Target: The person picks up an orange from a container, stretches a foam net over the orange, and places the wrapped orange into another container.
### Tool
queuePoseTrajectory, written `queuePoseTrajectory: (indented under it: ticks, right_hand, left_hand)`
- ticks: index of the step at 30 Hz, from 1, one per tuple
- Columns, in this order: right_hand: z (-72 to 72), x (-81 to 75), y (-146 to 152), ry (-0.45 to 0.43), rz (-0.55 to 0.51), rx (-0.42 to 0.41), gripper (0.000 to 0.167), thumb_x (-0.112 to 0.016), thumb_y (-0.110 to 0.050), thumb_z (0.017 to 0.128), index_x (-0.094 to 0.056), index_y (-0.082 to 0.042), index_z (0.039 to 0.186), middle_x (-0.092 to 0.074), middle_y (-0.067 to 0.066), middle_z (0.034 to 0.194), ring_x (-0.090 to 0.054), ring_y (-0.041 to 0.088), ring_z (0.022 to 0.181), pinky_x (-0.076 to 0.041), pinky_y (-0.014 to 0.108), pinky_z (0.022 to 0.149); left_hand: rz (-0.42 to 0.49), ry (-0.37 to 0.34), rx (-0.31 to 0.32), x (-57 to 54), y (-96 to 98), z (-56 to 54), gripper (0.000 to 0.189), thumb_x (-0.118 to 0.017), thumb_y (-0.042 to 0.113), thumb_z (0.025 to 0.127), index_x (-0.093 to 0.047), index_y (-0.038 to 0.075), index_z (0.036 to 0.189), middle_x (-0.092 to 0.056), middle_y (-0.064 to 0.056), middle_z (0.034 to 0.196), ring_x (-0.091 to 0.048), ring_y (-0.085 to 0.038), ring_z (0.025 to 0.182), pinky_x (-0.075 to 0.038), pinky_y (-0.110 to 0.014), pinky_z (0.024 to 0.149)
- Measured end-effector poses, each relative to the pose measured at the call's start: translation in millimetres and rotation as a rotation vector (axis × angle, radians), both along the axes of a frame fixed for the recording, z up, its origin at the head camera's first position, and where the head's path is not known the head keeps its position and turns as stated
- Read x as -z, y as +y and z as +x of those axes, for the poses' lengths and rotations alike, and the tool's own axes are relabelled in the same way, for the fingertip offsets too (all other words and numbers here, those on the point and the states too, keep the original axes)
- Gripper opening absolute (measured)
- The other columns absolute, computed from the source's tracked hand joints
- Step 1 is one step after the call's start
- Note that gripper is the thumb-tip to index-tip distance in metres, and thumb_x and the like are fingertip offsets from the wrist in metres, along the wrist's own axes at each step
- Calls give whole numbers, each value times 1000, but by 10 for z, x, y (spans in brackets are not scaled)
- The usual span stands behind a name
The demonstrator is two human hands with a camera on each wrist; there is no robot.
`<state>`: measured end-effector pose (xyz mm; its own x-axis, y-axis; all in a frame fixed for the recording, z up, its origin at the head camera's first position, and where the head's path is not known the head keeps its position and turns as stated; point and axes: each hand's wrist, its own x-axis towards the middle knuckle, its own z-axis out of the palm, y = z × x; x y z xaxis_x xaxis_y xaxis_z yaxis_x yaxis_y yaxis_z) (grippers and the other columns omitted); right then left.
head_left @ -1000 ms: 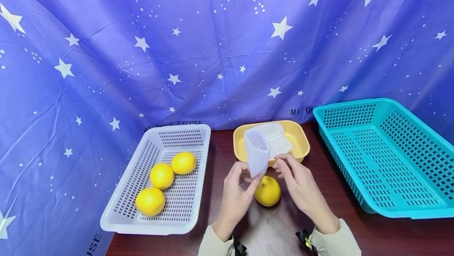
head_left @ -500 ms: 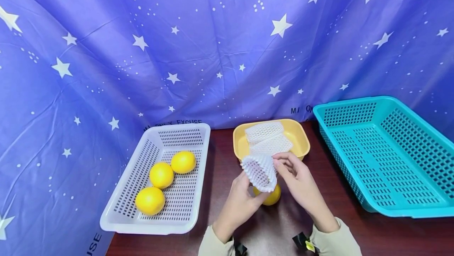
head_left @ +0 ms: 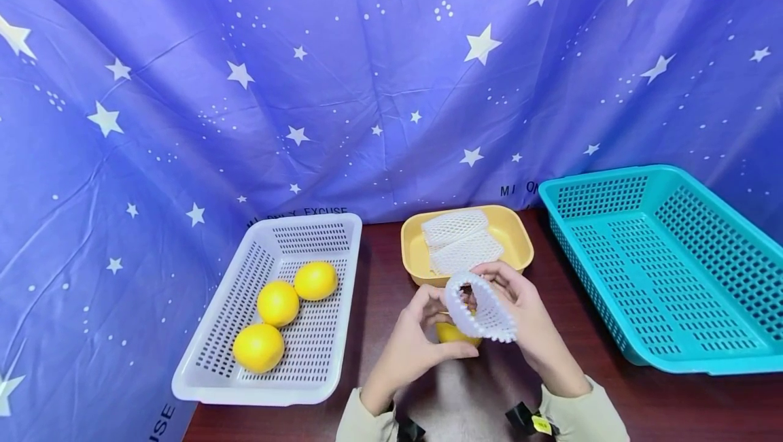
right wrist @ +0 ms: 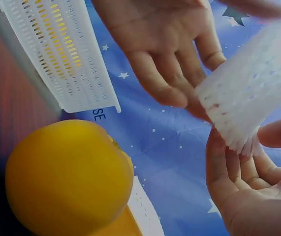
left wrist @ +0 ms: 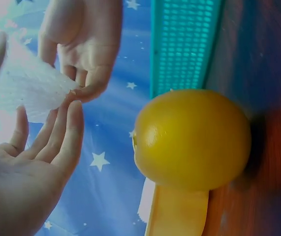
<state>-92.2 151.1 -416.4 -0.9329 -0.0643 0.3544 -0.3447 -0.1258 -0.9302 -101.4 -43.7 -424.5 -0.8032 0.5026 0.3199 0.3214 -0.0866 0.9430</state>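
My right hand pinches one end of a white foam fruit net between thumb and fingers. The net's mouth gapes towards me in the head view. My left hand is on the net's other side; in the right wrist view its fingers stretch fairly straight, tips at the net's gathered end, thumb held apart. Beneath both hands a round yellow-orange fruit sits on the table, partly covered by the net in the head view.
Behind the hands stands a yellow tray with white foam nets inside. At left, a white basket holds several yellow fruits. A teal basket stands at right on the dark table, with a starry curtain behind.
The net has come down from over the tray and swung to the right, its mouth turning towards me. My left thumb has let go of it, and my right hand has taken hold.
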Motion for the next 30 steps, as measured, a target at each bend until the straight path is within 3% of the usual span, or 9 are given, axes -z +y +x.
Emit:
queuePoseTrajectory:
  ticks: [4,7,10,14,17,20,25,27,30]
  right_hand:
    - [10,-18,-9,107,-18,-54,38,-52,15,86,-59,-4,118,-66,-3,109,-62,8,98,-51,18,84]
    - [14,-40,-26,169,-6,-59,43,-52,16,82,-60,-7,118,-66,-4,109,-62,7,98,-49,17,85]
    - [5,-37,-27,177,-30,-101,42,-53,18,83,-59,-4,118,-67,-4,107,-63,6,95,-50,16,83]
    - [-37,11,7,158,-48,-161,35,-54,18,86,-56,5,118,-65,-5,106,-64,5,95,-52,16,84]
    - [-67,-5,19,217,-44,-218,42,-53,20,86,-58,-4,120,-64,-7,106,-64,2,97,-51,15,84]
    - [-74,-37,24,254,-41,-260,50,-53,21,83,-59,-10,122,-64,-7,107,-64,2,98,-51,14,84]
    - [-37,-9,56,18,30,-214,24,-47,1,101,-57,0,123,-68,-4,104,-67,8,90,-58,24,73]
    - [-27,9,68,-79,62,-236,28,-39,-10,107,-56,5,125,-69,-1,105,-68,11,89,-59,29,71]
    - [-32,43,80,-116,78,-329,33,-37,-11,108,-52,11,127,-68,4,109,-67,15,91,-59,33,74]
  left_hand:
    - [233,-92,120,17,-27,-36,61,-77,18,87,-37,-14,120,-57,-5,120,-61,-11,107,-53,-27,93]
    - [320,-164,138,12,-37,-55,65,-67,27,95,-30,-19,121,-55,-3,118,-62,-10,103,-53,-24,88]
    - [288,-275,112,-7,-56,-60,60,-64,30,98,-35,-15,125,-57,-2,112,-61,-8,96,-52,-22,85]
    - [141,-388,136,-8,-86,-66,47,-59,23,100,-45,-12,128,-63,3,102,-60,-5,90,-50,-20,81]
    - [68,-378,182,9,-84,-69,39,-56,18,101,-50,-16,118,-65,5,96,-60,-4,88,-48,-20,80]
    - [60,-348,169,14,-69,-64,34,-57,16,101,-50,-16,106,-64,4,92,-61,-5,87,-48,-20,80]
    - [100,-351,71,-11,-71,-56,19,-60,14,99,-53,-4,100,-66,4,94,-62,-6,89,-48,-22,81]
    - [113,-361,44,-24,-72,-56,14,-60,14,99,-56,1,101,-67,4,96,-63,-6,90,-49,-22,83]
    - [127,-374,18,-32,-67,-61,11,-61,12,98,-57,3,104,-69,4,96,-65,-6,90,-50,-23,84]
